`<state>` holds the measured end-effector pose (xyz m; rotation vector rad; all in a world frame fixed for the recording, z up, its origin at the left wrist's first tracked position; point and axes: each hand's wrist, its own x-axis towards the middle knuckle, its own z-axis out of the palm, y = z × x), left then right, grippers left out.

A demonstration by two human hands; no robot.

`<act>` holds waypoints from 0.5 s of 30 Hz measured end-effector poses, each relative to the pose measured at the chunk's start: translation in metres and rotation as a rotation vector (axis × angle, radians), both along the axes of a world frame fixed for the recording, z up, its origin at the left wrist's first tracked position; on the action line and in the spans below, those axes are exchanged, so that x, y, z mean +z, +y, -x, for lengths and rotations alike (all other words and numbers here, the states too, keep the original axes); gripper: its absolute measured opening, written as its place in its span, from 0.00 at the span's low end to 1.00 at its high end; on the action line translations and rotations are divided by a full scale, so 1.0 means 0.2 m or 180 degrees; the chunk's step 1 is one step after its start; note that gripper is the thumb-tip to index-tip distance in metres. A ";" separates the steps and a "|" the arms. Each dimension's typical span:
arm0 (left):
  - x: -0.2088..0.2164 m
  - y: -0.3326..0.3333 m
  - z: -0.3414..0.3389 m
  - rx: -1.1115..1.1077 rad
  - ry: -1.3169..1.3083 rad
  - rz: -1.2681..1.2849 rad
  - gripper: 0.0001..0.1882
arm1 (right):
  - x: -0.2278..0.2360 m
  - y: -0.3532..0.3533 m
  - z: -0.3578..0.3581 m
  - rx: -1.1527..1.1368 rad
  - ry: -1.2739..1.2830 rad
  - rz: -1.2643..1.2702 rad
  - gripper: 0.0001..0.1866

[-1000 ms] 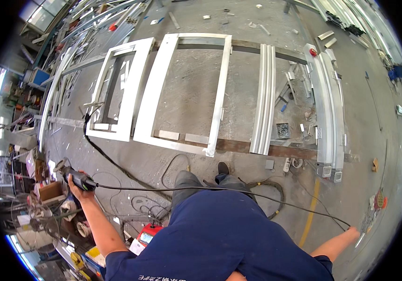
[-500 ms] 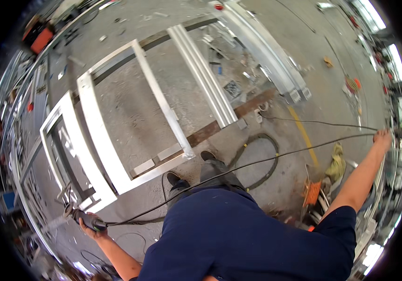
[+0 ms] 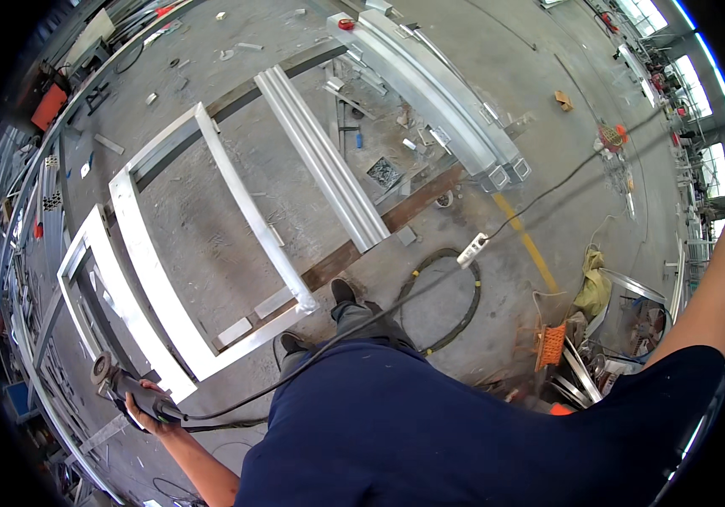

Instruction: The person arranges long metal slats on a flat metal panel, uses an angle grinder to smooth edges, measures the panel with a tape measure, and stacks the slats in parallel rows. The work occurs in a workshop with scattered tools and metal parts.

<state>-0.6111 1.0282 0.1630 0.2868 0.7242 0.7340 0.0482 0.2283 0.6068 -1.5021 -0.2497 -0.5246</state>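
My left hand (image 3: 144, 407) is closed around the dark body of an angle grinder (image 3: 165, 411), whose round head (image 3: 102, 365) points away from me. From its rear a black cable (image 3: 295, 375) sweeps across my front toward a white power strip (image 3: 472, 251) beyond my feet. My right forearm (image 3: 722, 275) reaches out at the right edge; the hand itself is lost beyond a dark shape and the picture's rim. A silvery metal frame (image 3: 153, 275) lies on the floor ahead of the grinder, with a smaller frame section (image 3: 130, 308) close to it.
Ribbed metal profiles (image 3: 320, 156) and large box profiles (image 3: 430, 101) lie across dark support bars (image 3: 430, 198). A coiled hose or cable (image 3: 474, 308) rests beside my feet. Metal scraps and an orange cord bundle (image 3: 551, 345) lie at right; long bars line the left.
My right arm has swung farther out and its hand has left view; it held the cable before. The cable has dropped lower at the right, and the power strip now shows plainly.
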 end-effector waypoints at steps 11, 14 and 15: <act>0.02 -0.42 -0.36 -0.0261 -0.0053 0.0314 0.25 | -0.40 0.68 -0.35 0.0882 0.0707 0.0408 0.11; 0.00 -0.43 -0.38 -0.0154 0.0088 0.0406 0.26 | -0.45 0.83 -0.39 0.1100 0.0804 0.0504 0.11; 0.00 -0.43 -0.39 -0.0199 0.0080 0.0365 0.25 | -0.46 0.88 -0.40 0.1173 0.0822 0.0531 0.10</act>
